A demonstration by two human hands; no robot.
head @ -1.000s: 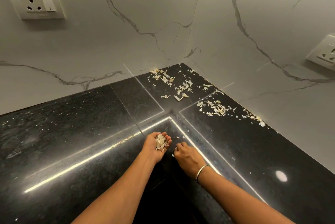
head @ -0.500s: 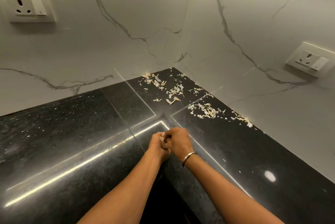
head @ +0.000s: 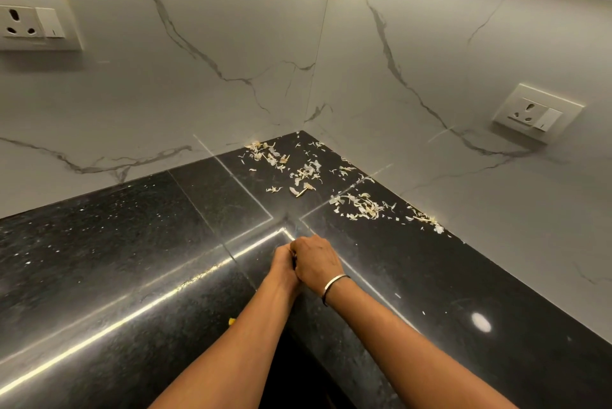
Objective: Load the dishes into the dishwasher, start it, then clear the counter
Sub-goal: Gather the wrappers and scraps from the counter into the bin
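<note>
Pale peel scraps [head: 362,206] lie scattered in the far corner of the black granite counter [head: 116,243], with more scraps [head: 304,173] closer to the wall joint. My left hand [head: 280,264] is cupped at the counter's inner corner, where it held a small heap of scraps a moment ago. The heap is now hidden. My right hand [head: 318,264], with a metal bangle [head: 332,287] on its wrist, lies over the left palm with its fingers bent down into it. Its fingertips are out of sight.
White marble-look walls meet behind the corner. One wall socket [head: 31,22] sits at the upper left and another [head: 536,113] at the right. A tiny yellow bit [head: 231,321] lies near the counter's front edge by my left forearm.
My right hand left the counter surface and moved left onto my cupped left palm, covering the scraps there. The view tilted up a little.
</note>
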